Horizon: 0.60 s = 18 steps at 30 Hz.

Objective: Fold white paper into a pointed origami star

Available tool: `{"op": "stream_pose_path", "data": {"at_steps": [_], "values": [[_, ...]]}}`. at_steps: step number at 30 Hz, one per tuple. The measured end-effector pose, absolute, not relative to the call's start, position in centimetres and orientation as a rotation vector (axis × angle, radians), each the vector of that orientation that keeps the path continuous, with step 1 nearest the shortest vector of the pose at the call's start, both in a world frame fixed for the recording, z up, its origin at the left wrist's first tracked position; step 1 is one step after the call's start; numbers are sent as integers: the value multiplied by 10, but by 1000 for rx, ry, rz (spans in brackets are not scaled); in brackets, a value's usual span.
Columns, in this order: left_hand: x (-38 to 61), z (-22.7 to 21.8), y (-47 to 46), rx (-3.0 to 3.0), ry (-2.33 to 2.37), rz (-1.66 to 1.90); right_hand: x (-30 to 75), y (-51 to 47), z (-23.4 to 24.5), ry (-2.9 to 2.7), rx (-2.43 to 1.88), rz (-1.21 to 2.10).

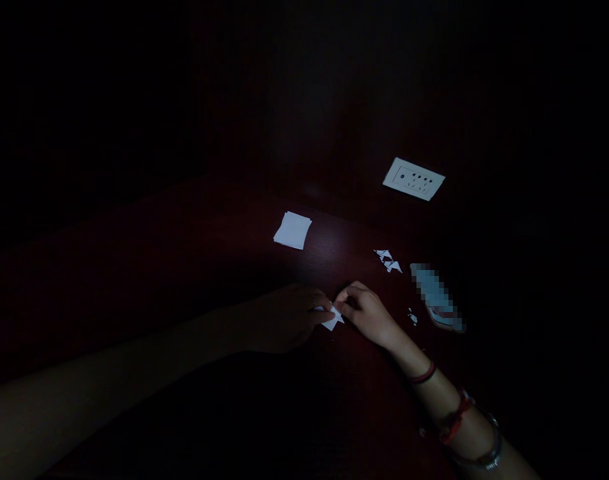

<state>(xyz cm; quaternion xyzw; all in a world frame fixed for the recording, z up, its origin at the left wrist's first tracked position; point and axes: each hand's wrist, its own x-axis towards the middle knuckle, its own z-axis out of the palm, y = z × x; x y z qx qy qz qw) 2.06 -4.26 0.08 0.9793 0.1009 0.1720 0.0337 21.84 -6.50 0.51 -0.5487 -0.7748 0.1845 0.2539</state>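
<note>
A small folded piece of white paper (330, 321) lies between my two hands on the dark red table. My left hand (289, 317) reaches in from the left, in shadow, with thumb and fingertips closed on the paper's left side. From the right, my right hand (363, 310) pinches the paper's upper right edge between thumb and bent index finger. The folds under my fingertips are partly hidden. Beyond the hands rests a stack of square white paper sheets (293, 231). Folded white paper pieces (387, 261) lie to the upper right of my right hand.
A phone-like device (437, 297) with a blurred-out screen lies right of my right hand. Beside it are tiny white paper scraps (412, 317). A white socket panel (414, 179) is at the back right. Most of the dark red table (234, 240) is in deep shadow.
</note>
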Motion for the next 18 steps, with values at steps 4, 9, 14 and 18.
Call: {"op": "stream_pose_path", "data": {"at_steps": [4, 9, 14, 18], "values": [[21, 2, -43, 3002, 304, 545, 219, -65, 5, -2127, -1480, 499], [23, 3, -43, 2992, 297, 577, 219, -65, 5, -2128, -1480, 458], [23, 5, -44, 3025, 327, 543, 217, -65, 5, -2134, -1491, 430], [24, 7, -46, 3037, 343, 539, 217, -64, 3, -2166, -1473, 420]]}}
